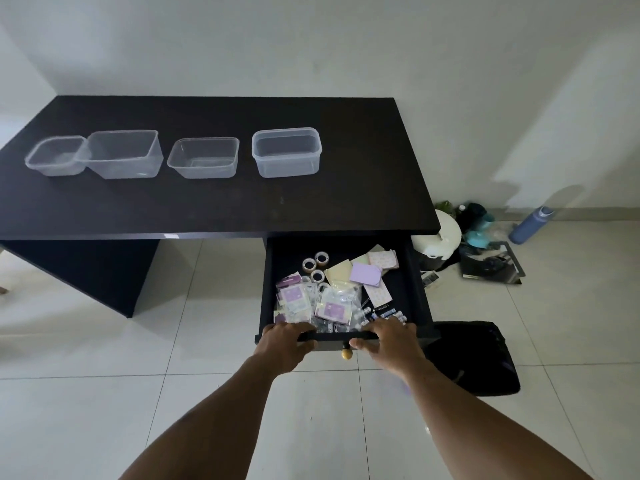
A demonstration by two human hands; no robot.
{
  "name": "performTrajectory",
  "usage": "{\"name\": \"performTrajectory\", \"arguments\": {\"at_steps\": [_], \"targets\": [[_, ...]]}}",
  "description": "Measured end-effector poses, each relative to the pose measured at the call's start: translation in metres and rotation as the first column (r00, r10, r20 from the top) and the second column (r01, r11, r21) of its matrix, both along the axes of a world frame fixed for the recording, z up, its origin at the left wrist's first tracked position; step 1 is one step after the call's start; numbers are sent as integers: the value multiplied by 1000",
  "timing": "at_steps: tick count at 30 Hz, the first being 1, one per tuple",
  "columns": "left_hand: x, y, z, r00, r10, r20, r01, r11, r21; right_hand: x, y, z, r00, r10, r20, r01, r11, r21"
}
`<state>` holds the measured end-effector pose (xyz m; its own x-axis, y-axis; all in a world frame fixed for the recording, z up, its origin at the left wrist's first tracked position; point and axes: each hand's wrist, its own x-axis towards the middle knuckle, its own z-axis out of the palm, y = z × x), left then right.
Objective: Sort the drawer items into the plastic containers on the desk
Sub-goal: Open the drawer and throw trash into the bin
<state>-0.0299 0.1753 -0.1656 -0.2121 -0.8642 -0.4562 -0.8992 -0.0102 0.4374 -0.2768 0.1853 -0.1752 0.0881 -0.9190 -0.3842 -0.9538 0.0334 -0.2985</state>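
Note:
A black drawer (417, 289) stands pulled out under the right end of the dark desk (214, 202). Inside lie tape rolls (316, 264), pastel paper pads (365, 273), clear packets with purple cards (294, 303) and small clips (384, 313). My left hand (285, 344) grips the drawer's front edge on the left, and my right hand (389, 341) grips it on the right; a gold knob (346, 353) sits between them. Several clear plastic containers stand in a row on the desk, from one at the left (55, 155) to a lidless box at the right (286, 152).
On the tiled floor right of the desk lie a white round appliance (441, 237), teal and dark clutter (485, 244), a blue bottle (531, 225) and a black bag (478, 355). A white wall stands behind the desk.

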Motion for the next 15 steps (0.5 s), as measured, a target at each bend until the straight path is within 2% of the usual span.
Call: {"name": "performTrajectory", "arguments": {"at_steps": [5, 10, 15], "targets": [[8, -20, 13, 985, 89, -149, -80, 995, 66, 4, -13, 18, 989, -118, 83, 115, 992, 45], [19, -48, 17, 986, 85, -141, -85, 996, 5, 9, -36, 30, 932, -278, 234, 274, 960, 50], [20, -76, 10, 992, 53, -115, -57, 998, -38, 13, -67, 18, 915, -266, 302, 255, 964, 75]]}}
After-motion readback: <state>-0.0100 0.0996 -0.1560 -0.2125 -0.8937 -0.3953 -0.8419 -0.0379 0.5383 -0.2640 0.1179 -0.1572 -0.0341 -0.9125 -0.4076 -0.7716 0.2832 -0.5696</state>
